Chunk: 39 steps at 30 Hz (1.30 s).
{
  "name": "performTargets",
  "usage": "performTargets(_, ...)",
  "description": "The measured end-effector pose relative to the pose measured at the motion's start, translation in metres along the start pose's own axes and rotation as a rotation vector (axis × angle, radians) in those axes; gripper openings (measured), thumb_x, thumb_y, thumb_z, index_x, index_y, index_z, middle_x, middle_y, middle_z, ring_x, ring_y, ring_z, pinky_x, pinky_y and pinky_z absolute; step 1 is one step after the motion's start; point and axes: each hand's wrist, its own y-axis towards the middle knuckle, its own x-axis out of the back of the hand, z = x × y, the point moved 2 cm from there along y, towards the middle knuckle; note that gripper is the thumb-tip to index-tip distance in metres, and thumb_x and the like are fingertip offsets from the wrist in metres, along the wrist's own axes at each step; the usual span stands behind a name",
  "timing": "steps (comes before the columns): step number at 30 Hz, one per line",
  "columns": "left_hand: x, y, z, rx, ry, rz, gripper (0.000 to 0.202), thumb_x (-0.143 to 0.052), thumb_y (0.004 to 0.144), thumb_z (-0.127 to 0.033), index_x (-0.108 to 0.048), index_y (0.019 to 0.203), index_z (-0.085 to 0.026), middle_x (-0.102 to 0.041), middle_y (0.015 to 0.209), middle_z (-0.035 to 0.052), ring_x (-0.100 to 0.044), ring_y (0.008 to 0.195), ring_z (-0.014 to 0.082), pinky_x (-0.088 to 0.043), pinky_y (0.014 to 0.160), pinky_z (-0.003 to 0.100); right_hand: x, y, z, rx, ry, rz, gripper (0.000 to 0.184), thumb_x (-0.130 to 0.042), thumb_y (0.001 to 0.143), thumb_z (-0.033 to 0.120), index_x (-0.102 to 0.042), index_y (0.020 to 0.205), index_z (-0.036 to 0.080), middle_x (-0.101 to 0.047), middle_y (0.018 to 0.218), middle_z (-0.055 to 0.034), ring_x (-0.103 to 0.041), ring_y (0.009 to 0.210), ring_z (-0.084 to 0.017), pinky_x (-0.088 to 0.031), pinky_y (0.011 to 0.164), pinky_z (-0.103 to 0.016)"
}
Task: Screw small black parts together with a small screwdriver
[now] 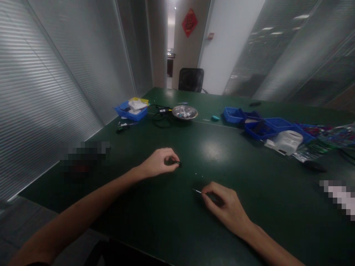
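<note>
Office — blinds (36, 81), black chair (190, 79)

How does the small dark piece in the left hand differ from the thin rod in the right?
The dark piece is blackish; the thin rod is pale and silvery. The dark piece looks short and stubby, the thin rod slender and straight. The dark piece sticks out rightward from the left hand, the thin rod leftward from the right hand. Both are pinched at the fingertips.

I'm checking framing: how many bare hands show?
2: left hand, left of centre, holding a small dark object; right hand, right of centre, holding a thin metallic tool. Pixelated patches may hide more.
</note>
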Motion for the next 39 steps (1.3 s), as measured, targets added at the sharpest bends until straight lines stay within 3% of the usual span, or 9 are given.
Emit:
performTargets(4, -0.036, -0.009, -0.034, -0.132, -0.032, 0.168, 0.019, -0.072, 0.09, -0.036, -0.071, 0.102, -0.022, -0.07, 0.099, 0.0023, -0.062, 0.093, 0.0198, -0.042, 0.092, 0.037, 0.001, 0.0, -0.001, -0.025, -0.005, 0.005, 0.014, -0.056, 0.1, 0.024, -0.067, 0.091, 0.021, -0.069, 0.081, -0.0015, -0.065, 0.07, -0.017, -0.049, 0.065, -0.028)
performTargets(9, -0.052, -0.013, -0.037, -0.182, -0.068, 0.241, 0.017, -0.071, 0.089, -0.032, -0.069, 0.103, -0.022, -0.069, 0.098, 0.0021, -0.063, 0.093, 0.0196, -0.041, 0.09, 0.036, -0.001, 0.0, -0.003, -0.017, -0.051, 0.053, 0.013, -0.057, 0.096, 0.02, -0.067, 0.088, 0.021, -0.068, 0.08, -0.0016, -0.065, 0.069, -0.017, -0.047, 0.063, -0.028)
performTargets(23, -0.056, -0.013, -0.038, -0.228, -0.095, 0.267, 0.016, -0.069, 0.092, -0.028, -0.068, 0.106, -0.022, -0.07, 0.099, 0.0028, -0.063, 0.093, 0.0192, -0.042, 0.089, 0.033, -0.008, -0.001, -0.006, -0.015, -0.134, 0.132, 0.012, -0.057, 0.093, 0.017, -0.067, 0.088, 0.021, -0.065, 0.079, -0.0002, -0.061, 0.066, -0.015, -0.042, 0.061, -0.026)
performTargets(30, -0.053, -0.011, -0.039, -0.224, -0.109, 0.29, 0.018, -0.071, 0.092, -0.03, -0.068, 0.108, -0.022, -0.07, 0.101, 0.0039, -0.064, 0.094, 0.0204, -0.043, 0.09, 0.035, 0.001, 0.004, -0.003, -0.154, 0.08, -0.004, 0.022, -0.054, 0.103, 0.029, -0.069, 0.089, 0.021, -0.069, 0.081, -0.0019, -0.065, 0.072, -0.017, -0.048, 0.067, -0.028)
performTargets(36, -0.054, -0.013, -0.038, -0.224, -0.131, 0.293, 0.019, -0.07, 0.093, -0.03, -0.068, 0.11, -0.022, -0.069, 0.103, 0.0051, -0.063, 0.098, 0.0215, -0.043, 0.093, 0.037, 0.0, 0.003, 0.0, -0.069, 0.042, 0.031, 0.017, -0.057, 0.099, 0.026, -0.068, 0.088, 0.021, -0.068, 0.079, -0.001, -0.064, 0.068, -0.017, -0.047, 0.064, -0.028)
performTargets(39, -0.048, -0.015, -0.04, -0.231, -0.177, 0.36, 0.021, -0.067, 0.096, -0.027, -0.068, 0.116, -0.022, -0.068, 0.109, 0.0071, -0.062, 0.103, 0.0217, -0.046, 0.091, 0.036, 0.0, 0.003, 0.001, -0.059, 0.033, 0.022, 0.016, -0.056, 0.099, 0.025, -0.068, 0.089, 0.021, -0.069, 0.08, -0.0013, -0.065, 0.069, -0.017, -0.048, 0.065, -0.028)
